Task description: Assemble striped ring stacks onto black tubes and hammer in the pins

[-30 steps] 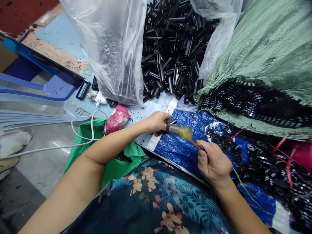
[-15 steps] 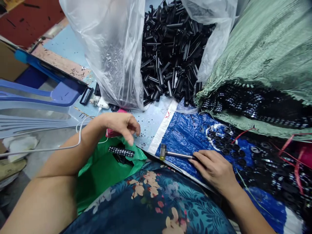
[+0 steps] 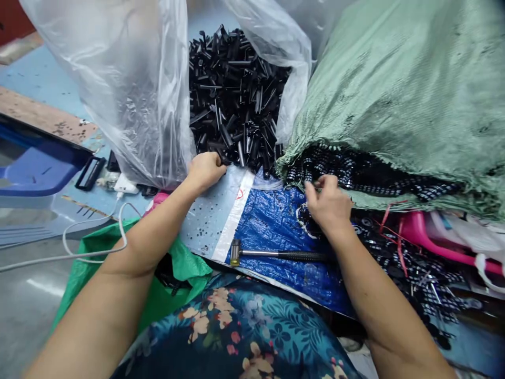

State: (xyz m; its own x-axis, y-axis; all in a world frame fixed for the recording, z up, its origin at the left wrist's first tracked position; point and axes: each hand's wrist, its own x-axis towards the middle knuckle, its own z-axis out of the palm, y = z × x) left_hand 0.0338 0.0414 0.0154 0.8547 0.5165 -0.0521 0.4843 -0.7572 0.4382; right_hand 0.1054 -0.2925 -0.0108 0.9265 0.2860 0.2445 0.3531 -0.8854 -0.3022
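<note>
My left hand [image 3: 205, 169] reaches to the front edge of a heap of black plastic tubes [image 3: 246, 113]. Its fingers are curled together against the heap, and whatever lies between them is hidden. At the mouth of a pale green woven sack [image 3: 394, 100] is my right hand [image 3: 329, 205], its thumb and forefinger apart, close to black-and-white checkered pieces [image 3: 347, 173] inside. No held piece shows in it. A small hammer [image 3: 272, 253] with a metal shaft and black grip lies on the blue sheet [image 3: 264, 216], touched by neither hand.
Clear plastic bagging [image 3: 134, 95] surrounds the tubes. A green bag [image 3: 114, 295] hangs open below my left forearm, near a white cable [image 3: 87, 255]. Loose black pieces and a pink basket [image 3: 418, 231] lie right. A blue plastic chair [image 3: 35, 168] stands left.
My left hand has moved from above the green bag to the tubes; the checkered piece near it has dropped from sight. My right hand has let go of the hammer and reached the sack.
</note>
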